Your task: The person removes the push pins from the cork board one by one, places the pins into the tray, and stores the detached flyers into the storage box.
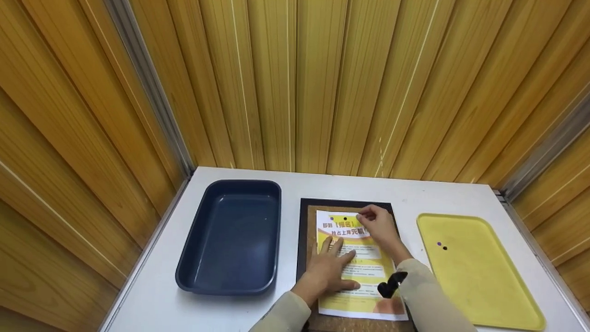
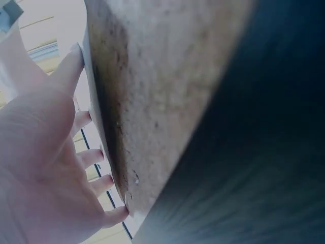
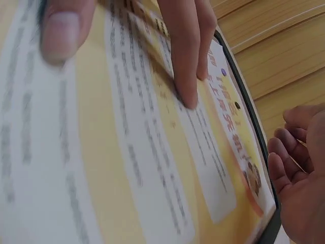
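Observation:
A yellow-and-white printed poster (image 1: 352, 304) lies on a cork board (image 1: 311, 219) with a black border. My left hand (image 1: 325, 269) rests flat on the sheet's left half, fingers spread. A purple pushpin (image 1: 332, 218) and a black pushpin (image 1: 345, 218) sit along the poster's top. To the right of them, at the top edge, my right hand (image 1: 381, 228) pinches with thumb and forefinger what seems a pushpin, hidden by the fingertips. In the right wrist view its other fingers (image 3: 292, 157) are curled.
A deep dark-blue tray (image 1: 275, 258) stands left of the board. On the right, a shallow yellow tray (image 1: 484, 276) bears a purple pushpin (image 1: 439, 244) and a black pushpin (image 1: 445, 248). Wood-patterned walls (image 1: 313, 92) enclose the white table (image 1: 295, 184) at the back and sides.

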A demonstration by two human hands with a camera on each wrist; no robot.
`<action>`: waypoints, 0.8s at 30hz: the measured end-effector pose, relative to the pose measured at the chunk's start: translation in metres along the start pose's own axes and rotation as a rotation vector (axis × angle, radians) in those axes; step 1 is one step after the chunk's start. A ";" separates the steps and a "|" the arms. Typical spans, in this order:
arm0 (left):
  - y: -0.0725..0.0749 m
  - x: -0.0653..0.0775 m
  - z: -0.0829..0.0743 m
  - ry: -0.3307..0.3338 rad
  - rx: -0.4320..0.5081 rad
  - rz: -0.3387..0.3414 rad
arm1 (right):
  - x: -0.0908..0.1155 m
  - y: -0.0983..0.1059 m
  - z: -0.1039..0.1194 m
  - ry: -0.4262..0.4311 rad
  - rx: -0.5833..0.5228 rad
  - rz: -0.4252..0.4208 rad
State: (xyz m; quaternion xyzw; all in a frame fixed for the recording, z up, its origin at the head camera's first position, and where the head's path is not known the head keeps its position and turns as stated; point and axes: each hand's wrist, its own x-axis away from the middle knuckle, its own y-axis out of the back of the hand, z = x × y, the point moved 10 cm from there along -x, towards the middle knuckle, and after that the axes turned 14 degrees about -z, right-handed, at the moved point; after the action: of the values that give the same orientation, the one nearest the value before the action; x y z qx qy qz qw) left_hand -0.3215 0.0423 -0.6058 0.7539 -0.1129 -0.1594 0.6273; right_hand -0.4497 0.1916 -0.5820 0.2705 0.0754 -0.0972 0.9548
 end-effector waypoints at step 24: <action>-0.004 -0.001 0.000 -0.014 -0.059 0.024 | -0.006 -0.047 -0.002 0.010 0.127 0.090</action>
State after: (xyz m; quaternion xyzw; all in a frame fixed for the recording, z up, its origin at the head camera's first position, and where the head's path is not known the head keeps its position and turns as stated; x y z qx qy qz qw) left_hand -0.3228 0.0437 -0.6091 0.7324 -0.1214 -0.1604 0.6504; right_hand -0.4663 0.1542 -0.6061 0.3341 0.0613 -0.0572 0.9388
